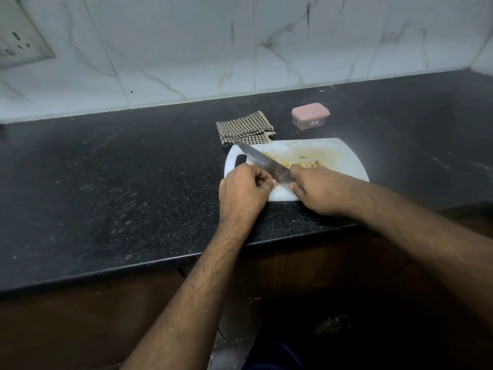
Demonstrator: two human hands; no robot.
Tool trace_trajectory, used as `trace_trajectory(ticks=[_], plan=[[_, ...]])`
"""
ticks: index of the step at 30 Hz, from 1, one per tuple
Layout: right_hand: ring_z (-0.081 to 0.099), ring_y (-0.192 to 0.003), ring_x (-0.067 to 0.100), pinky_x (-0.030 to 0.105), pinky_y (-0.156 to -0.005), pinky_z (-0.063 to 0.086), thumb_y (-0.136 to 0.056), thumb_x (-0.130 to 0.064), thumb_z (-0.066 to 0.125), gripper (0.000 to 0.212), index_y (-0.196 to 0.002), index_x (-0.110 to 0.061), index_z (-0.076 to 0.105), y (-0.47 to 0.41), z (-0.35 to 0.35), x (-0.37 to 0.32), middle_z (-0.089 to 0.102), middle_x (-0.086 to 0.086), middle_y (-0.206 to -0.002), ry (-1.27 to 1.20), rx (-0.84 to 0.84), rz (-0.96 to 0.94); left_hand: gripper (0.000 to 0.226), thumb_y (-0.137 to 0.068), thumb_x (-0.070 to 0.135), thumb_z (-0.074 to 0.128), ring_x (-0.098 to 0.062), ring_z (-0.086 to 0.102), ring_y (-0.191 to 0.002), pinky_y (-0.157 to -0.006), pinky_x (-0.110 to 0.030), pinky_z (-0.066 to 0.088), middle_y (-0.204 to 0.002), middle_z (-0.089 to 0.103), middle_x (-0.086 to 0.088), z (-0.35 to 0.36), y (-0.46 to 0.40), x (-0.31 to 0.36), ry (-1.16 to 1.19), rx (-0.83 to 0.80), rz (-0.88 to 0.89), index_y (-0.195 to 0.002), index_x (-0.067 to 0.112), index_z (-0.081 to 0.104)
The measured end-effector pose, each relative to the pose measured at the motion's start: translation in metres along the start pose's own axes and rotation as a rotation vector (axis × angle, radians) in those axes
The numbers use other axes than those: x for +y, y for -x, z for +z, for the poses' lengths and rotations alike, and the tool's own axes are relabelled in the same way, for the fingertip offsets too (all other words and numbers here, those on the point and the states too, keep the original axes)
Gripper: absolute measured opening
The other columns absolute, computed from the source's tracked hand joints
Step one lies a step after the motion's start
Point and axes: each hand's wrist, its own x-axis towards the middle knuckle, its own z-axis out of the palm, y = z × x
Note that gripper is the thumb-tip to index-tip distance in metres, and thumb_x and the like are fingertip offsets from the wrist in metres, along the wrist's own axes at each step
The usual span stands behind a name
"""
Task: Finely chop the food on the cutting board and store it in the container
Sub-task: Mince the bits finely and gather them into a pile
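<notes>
Left hand (244, 189): I see my left hand curled up at the near left edge of the board. The fingers are bent in and the tips pinch at something small. I cannot tell what is under them.
Right hand (317, 192): My right hand is curled tight around the knife handle. The handle is hidden inside the fingers. The thumb tip sits just beside the blade.
Knife (262, 161): The blade comes out between my two hands. It slants up and away to the left, past my left fingers. Its tip reaches the far left corner of the board.
Board (346, 166): The white board lies flat under both sets of fingers. It has yellow smears on it. Its handle hole is just past my left knuckles.
Food (310, 164): Small yellow bits lie on the board just past my right fingers. A few more sit by the blade.
Cloth (244, 128): A checked cloth lies folded past the knife tip, touching the far edge of the board.
Box (310, 116): The little box with a pink lid stands past the board, well apart from my fingers. The lid is on.
Counter (106, 182): The black counter is under it all.
Wall (186, 49): White tiles stand behind, farthest from my fingers.
</notes>
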Motion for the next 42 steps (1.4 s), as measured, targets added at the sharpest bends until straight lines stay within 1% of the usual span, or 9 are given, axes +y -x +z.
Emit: trace_trajectory(ticks=[5,9,18,28,31,33,38,40,42], plan=[[0.050,-0.072,0.014,0.036,-0.071,0.044,-0.106,-0.033,0.039,0.011,-0.105,-0.022,0.034,-0.004,0.000,-0.001,0.048,-0.002,-0.080,0.035,-0.004,-0.006,0.015,-0.088,0.034,0.079,-0.002,0.060,-0.072,-0.086,-0.042,0.056,-0.075,0.063,0.016,0.000,0.000,0.002,-0.037,0.005,0.018,-0.078,0.026,0.071],[0.054,-0.078,0.020,0.040,-0.079,0.051,-0.106,-0.031,0.039,0.019,-0.120,-0.019,0.043,-0.004,0.000,-0.001,0.049,-0.001,-0.081,0.039,-0.010,-0.014,0.018,-0.089,0.033,0.078,-0.002,0.059,-0.072,-0.088,-0.045,0.055,-0.074,0.063,0.016,0.000,0.000,0.002,-0.038,-0.005,0.022,-0.076,0.029,0.067],[0.056,-0.088,0.024,0.035,-0.076,0.046,-0.106,-0.025,0.041,0.029,-0.135,-0.018,0.041,-0.008,-0.005,-0.006,0.046,0.000,-0.084,0.092,-0.069,-0.008,0.015,-0.088,0.031,0.079,-0.005,0.061,-0.074,-0.086,-0.045,0.056,-0.077,0.066,0.015,0.001,0.000,0.000,-0.002,-0.009,0.007,-0.076,0.024,0.071],[0.053,-0.083,0.018,0.031,-0.072,0.042,-0.105,-0.024,0.044,0.033,-0.137,-0.017,0.040,-0.010,0.000,-0.006,0.043,-0.005,-0.080,0.029,-0.026,0.023,0.015,-0.088,0.031,0.078,-0.004,0.062,-0.075,-0.087,-0.046,0.057,-0.078,0.065,0.014,0.002,-0.001,-0.002,-0.015,-0.008,0.011,-0.076,0.026,0.070],[0.052,-0.082,0.019,0.033,-0.073,0.040,-0.106,-0.028,0.041,0.021,-0.125,-0.018,0.043,-0.007,0.002,0.001,0.044,-0.004,-0.080,0.011,-0.008,-0.003,0.014,-0.089,0.030,0.077,-0.004,0.061,-0.075,-0.088,-0.046,0.056,-0.078,0.065,0.015,0.001,0.000,0.000,-0.010,-0.011,0.015,-0.078,0.025,0.070],[0.050,-0.076,0.015,0.034,-0.070,0.038,-0.107,-0.032,0.039,0.011,-0.110,-0.021,0.039,-0.003,0.004,0.007,0.046,-0.004,-0.079,-0.050,0.024,-0.011,0.014,-0.091,0.030,0.075,-0.004,0.059,-0.074,-0.089,-0.046,0.055,-0.077,0.062,0.016,0.001,0.000,0.000,-0.011,-0.015,0.017,-0.078,0.026,0.069],[0.055,-0.067,0.020,0.031,-0.055,0.039,-0.107,-0.035,0.040,0.020,-0.090,-0.024,0.040,0.004,0.010,0.021,0.054,0.000,-0.076,-0.254,0.077,-0.070,0.008,-0.096,0.027,0.068,-0.009,0.057,-0.081,-0.092,-0.047,0.051,-0.088,0.061,0.012,0.000,0.001,-0.001,-0.047,-0.014,0.037,-0.089,0.024,0.071],[0.047,-0.049,0.016,0.026,-0.041,0.038,-0.107,-0.036,0.040,0.014,-0.102,-0.024,0.047,0.004,0.010,0.031,0.052,0.004,-0.071,-0.602,0.004,-0.024,0.009,-0.097,0.027,0.067,-0.008,0.056,-0.080,-0.092,-0.047,0.052,-0.088,0.061,0.012,0.000,0.002,0.000,-0.057,-0.027,0.037,-0.090,0.024,0.071],[0.036,-0.042,0.011,0.021,-0.036,0.033,-0.108,-0.038,0.040,0.016,-0.115,-0.028,0.049,0.003,0.007,0.039,0.047,0.003,-0.067,-0.821,-0.061,0.016,0.009,-0.097,0.028,0.066,-0.006,0.056,-0.078,-0.089,-0.045,0.055,-0.089,0.061,0.012,-0.001,0.002,0.000,-0.043,-0.033,0.037,-0.091,0.024,0.070]])
